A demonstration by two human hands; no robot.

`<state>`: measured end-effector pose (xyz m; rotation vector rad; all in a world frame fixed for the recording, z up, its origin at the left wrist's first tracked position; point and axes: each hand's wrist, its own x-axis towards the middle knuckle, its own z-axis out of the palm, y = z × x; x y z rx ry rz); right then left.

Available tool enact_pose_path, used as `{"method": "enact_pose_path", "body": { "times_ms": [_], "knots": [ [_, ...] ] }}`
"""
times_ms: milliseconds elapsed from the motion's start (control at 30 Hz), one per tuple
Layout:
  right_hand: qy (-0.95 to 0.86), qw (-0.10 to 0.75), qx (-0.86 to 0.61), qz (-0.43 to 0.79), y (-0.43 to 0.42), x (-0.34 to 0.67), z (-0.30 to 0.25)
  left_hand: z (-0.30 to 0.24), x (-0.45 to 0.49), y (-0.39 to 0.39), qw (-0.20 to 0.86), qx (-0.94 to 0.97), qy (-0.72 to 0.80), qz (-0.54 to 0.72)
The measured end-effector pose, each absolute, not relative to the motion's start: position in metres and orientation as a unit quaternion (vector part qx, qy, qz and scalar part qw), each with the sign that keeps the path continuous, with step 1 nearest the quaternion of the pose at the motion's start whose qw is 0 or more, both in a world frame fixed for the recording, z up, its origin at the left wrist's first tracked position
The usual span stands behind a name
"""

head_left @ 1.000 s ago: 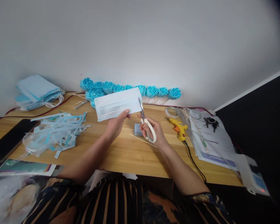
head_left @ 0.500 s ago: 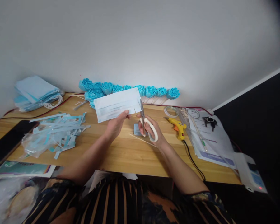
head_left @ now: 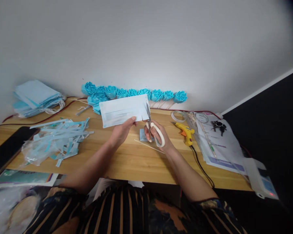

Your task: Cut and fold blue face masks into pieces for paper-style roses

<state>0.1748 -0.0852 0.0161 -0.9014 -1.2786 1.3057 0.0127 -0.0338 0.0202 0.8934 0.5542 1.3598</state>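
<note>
My left hand (head_left: 124, 130) pinches the lower edge of a pale blue pleated face mask (head_left: 123, 110), thumb in front, holding it up over the table. In my right hand (head_left: 162, 136) are white-handled scissors (head_left: 158, 134), fingers through the loops. The blades point upward at the mask's right edge, partly spread. Below the hands a small folded blue piece (head_left: 143, 135) lies on the wood, partly hidden by the right hand. A thin wooden stick (head_left: 148, 146) lies close by.
Blue flowers on sticks (head_left: 157, 95) line the wall. At left are stacked masks (head_left: 36, 97), cut strips (head_left: 63, 136) and a phone (head_left: 9, 148). To the right sit a yellow glue gun (head_left: 187, 132) with cord, a tape roll (head_left: 178, 116), keys (head_left: 219, 125) and papers (head_left: 224, 152).
The mask has tilted slightly toward level, its right end a little lower. The scissors stay at its right edge, with their blades spread slightly more.
</note>
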Motion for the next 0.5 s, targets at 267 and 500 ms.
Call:
{"method": "enact_pose_path", "body": {
  "times_ms": [267,500],
  "knots": [
    [-0.543,0.532,-0.382,0.525,-0.0849,0.1753,0.0141,0.0163,0.0148,-0.0338,0.649,0.410,0.265,0.583],
    [-0.556,0.536,-0.370,0.516,-0.0846,0.1766,0.0149,0.0135,0.0150,-0.0346,0.654,0.412,0.281,0.569]
  ]
}}
